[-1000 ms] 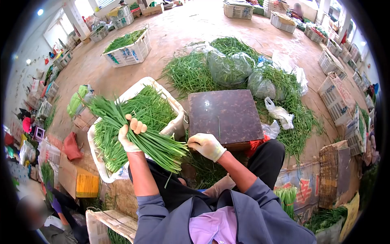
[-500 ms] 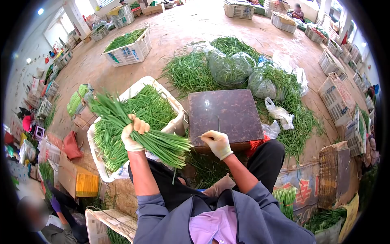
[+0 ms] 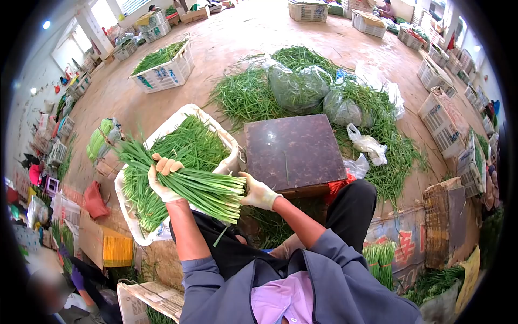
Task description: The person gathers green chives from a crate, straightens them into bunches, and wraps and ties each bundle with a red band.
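My left hand point(image 3: 164, 178), in a pale glove with bare fingertips, is closed around a thick bunch of chives point(image 3: 208, 189). The bunch slants over the crate, leafy tops at left and pale stem ends at right. At those stem ends is my right hand point(image 3: 260, 193), gloved too, its fingers apart and touching the ends. Beneath the bunch, a white crate point(image 3: 233, 146) holds many loose chives point(image 3: 189, 143). A dark, square-topped low table point(image 3: 291, 148) stands just beyond my right hand, with one thin stalk point(image 3: 286, 167) lying on it.
Heaped chives point(image 3: 243, 97) and filled plastic bags point(image 3: 297, 86) lie on the floor behind the table. Another white crate of chives point(image 3: 170, 73) stands farther back. Tied bunches point(image 3: 380, 262) stand by my right side. A person point(image 3: 81, 286) sits at lower left.
My right hand has moved left from the table's front edge to the stem ends, its pinched fingers spreading. My left hand has shifted slightly left with the bunch. The view has shifted slightly.
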{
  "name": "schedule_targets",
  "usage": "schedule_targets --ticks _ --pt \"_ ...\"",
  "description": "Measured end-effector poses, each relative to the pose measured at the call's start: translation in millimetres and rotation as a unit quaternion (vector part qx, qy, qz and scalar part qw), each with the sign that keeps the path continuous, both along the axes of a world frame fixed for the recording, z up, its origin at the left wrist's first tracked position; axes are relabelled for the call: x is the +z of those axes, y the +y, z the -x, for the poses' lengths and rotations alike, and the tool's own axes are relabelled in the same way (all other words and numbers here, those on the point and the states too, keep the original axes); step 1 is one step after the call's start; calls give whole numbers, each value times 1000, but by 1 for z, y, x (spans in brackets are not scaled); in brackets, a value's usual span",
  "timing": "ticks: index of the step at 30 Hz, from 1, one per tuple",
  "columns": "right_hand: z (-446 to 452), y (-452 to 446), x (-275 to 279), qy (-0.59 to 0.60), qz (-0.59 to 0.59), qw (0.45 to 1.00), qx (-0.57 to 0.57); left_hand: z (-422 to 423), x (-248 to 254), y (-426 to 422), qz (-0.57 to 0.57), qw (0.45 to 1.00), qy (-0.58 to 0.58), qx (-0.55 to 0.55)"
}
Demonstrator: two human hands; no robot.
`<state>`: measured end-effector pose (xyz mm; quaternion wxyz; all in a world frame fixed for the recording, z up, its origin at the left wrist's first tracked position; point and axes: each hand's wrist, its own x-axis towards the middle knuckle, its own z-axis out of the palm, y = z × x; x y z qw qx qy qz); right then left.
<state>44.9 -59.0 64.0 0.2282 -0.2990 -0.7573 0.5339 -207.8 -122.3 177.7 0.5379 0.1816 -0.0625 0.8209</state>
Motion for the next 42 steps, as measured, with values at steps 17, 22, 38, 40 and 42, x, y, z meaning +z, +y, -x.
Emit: schedule_targets --ticks 17,22,38,40,42 --pt "-10 -27 47 181 354 909 126 28 -12 4 119 983 -4 142" --pt "-43 -2 -27 -58 253 962 85 34 -14 -4 140 970 30 195" --pt "-62 -11 63 453 352 802 -168 26 -9 9 355 892 39 275" --pt "-94 14 37 281 257 907 -178 32 -15 10 382 881 26 279" --pt "-97 18 7 60 60 982 -168 23 -14 13 437 852 28 287"
